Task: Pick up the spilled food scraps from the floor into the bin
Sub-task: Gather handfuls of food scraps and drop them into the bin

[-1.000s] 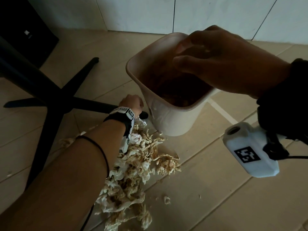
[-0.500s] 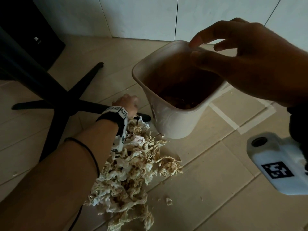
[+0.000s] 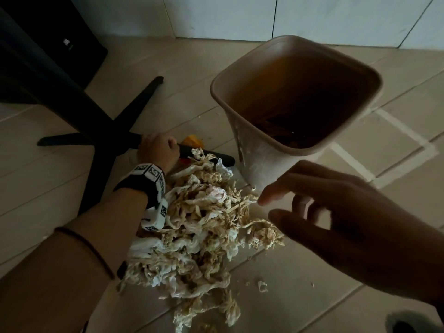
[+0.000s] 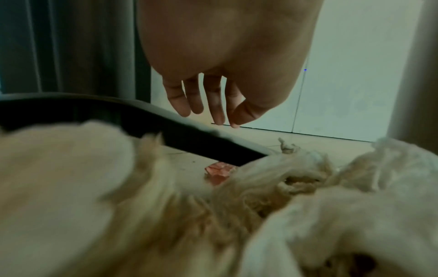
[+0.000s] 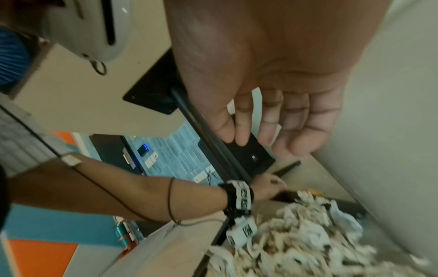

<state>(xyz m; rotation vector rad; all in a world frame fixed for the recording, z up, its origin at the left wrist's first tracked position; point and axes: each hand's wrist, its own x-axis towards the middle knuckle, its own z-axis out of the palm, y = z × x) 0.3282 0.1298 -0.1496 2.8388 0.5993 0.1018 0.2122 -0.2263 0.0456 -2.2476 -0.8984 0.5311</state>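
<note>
Going from the left, our left hand sits low by the black chair-base leg, fingers loosely curled and gripping nothing, as the left wrist view shows. Beside it the pile of spilled food scraps still lies on the tiled floor, touching the foot of the beige bin. An orange scrap lies beyond that leg. Our right hand hovers over the pile's right edge, fingers spread and empty.

We think a loose handful could shed strands on the way up, since the scraps are stringy and tangled. Catching the bin's rim with the wrist could tip it. The orange piece by the leg is easy to overlook.

A second ago our right hand was inside the bin's mouth; it has now come down toward the pile. Our left hand has barely shifted.
</note>
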